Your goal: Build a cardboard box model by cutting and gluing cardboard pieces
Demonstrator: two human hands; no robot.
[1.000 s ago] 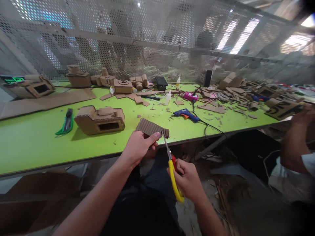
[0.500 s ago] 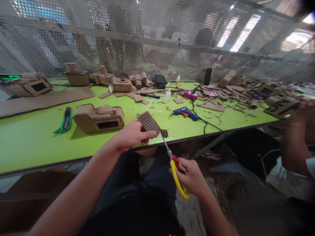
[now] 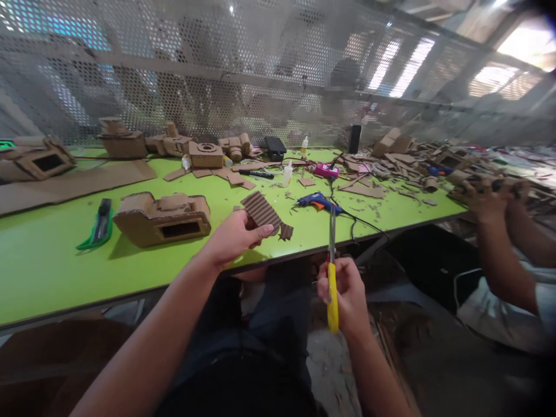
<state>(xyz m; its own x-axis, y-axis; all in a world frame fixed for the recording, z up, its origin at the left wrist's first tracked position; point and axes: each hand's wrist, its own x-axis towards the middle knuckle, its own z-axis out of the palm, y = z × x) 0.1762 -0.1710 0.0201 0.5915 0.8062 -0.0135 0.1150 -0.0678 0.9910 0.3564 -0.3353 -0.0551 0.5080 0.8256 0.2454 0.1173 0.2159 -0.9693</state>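
My left hand point(image 3: 234, 238) is closed on a piece of corrugated cardboard point(image 3: 261, 209), thumb on top, above the table's front edge. A small ragged flap point(image 3: 285, 232) of the same ridged material sticks out at its right corner. My right hand point(image 3: 345, 289) grips scissors point(image 3: 332, 278) with yellow and red handles. Their blades point up and away, apart from the cardboard, in line with a blue glue gun point(image 3: 319, 201) lying behind them. Left of my left hand stands a cardboard camera model point(image 3: 163, 219) with a rectangular opening.
On the green table point(image 3: 47, 278) lie a green utility knife point(image 3: 98, 226), a black marker point(image 3: 257, 174), a small bottle point(image 3: 287, 174) and a pink device point(image 3: 326, 170). Cardboard scraps point(image 3: 403, 162) pile up at right. Another person's hands point(image 3: 493, 200) work there. A perforated metal screen point(image 3: 260, 75) stands behind.
The scissors have come away from the cardboard, moving right and turning upright in my right hand. My left hand still holds the cardboard. The view has shifted slightly right.
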